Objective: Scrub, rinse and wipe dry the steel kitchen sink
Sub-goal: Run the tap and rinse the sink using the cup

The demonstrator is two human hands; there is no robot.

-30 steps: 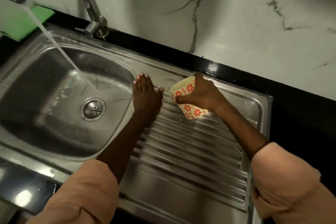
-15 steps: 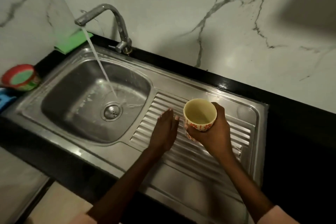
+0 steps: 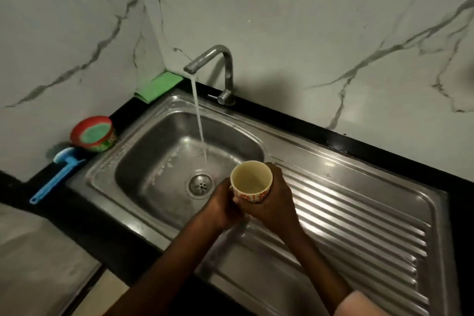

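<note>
Cup held in both hands over the sink, tap running: slip/splash risk.

Right hand (image 3: 275,200) is wrapped round the cup (image 3: 251,183); left hand (image 3: 223,206) is curled against its lower side, grip there partly hidden. Cup sits upright above the join btwn basin and drainboard, near the sink's (image 3: 359,215) front edge, just beside the drain (image 3: 200,185). Tap (image 3: 213,59) at the back edge pours a stream into the basin, landing just behind the cup. Probably a refill for rinsing. Risks: wet hands + glazed cup = it could slip and chip on steel; pushed under the stream too fast, water may spray over the front edge onto the desk (image 3: 107,233). Brush (image 3: 55,174), tub (image 3: 93,133), cloth (image 3: 157,86) lie along the left edge and back-left corner.
</note>
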